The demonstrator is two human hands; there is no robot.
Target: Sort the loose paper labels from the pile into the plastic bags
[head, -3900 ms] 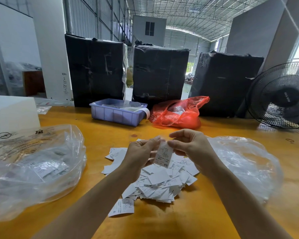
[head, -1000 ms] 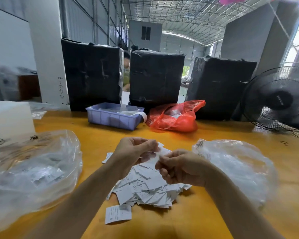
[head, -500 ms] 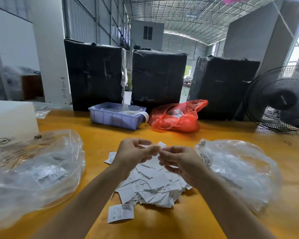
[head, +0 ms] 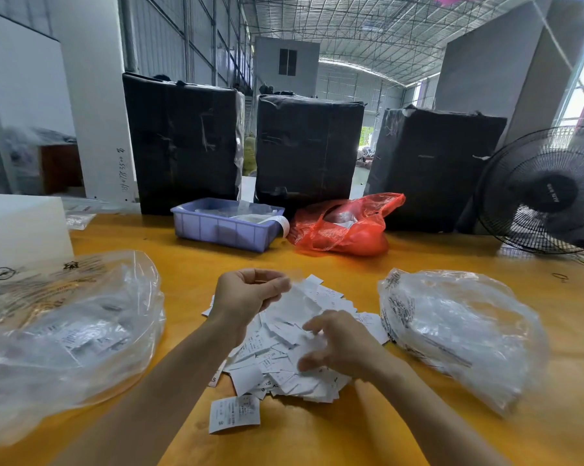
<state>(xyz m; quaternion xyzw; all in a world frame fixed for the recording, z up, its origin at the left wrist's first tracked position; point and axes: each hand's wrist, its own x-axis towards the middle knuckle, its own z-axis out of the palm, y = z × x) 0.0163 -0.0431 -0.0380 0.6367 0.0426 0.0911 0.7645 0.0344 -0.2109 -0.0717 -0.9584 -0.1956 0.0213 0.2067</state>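
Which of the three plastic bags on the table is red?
The red bag at the back beside the purple bin; the two near bags are clear.

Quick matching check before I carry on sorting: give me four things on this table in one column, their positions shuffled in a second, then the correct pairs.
Things:
1. purple tray
2. red bag
3. black fan
4. loose label

Places:
A. far right edge of the table
B. nearest the camera, apart from the pile
C. back centre, left of the red bag
D. back centre, right of the purple tray

Pairs: 1-C, 2-D, 3-A, 4-B
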